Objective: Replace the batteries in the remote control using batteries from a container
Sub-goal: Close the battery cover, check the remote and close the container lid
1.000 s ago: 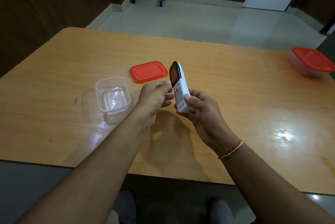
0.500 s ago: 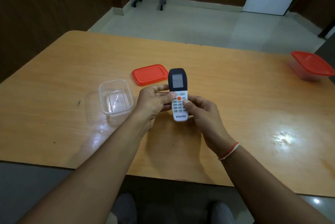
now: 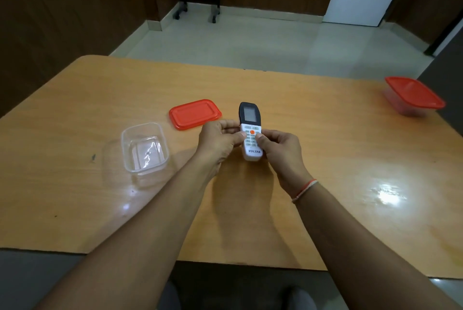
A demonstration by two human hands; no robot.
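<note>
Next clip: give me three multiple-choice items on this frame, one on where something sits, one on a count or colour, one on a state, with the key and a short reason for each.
1. Where does the loose red lid lie?
A. on the clear container
B. on the table, beyond the clear container
C. on the floor

2. How many red lids are in view?
A. one
B. two
C. three

3. What is the state of the clear container near the left arm?
A. open, nothing visible inside
B. closed with a lid
C. tipped on its side

Answers:
1 B: the loose red lid lies flat on the table, beyond the clear container.
2 B: that lid, plus one on the closed container at the far right.
3 A: it stands upright and uncovered; only glare shows inside.

Both hands, left hand and right hand, hold the remote control face up.
</note>
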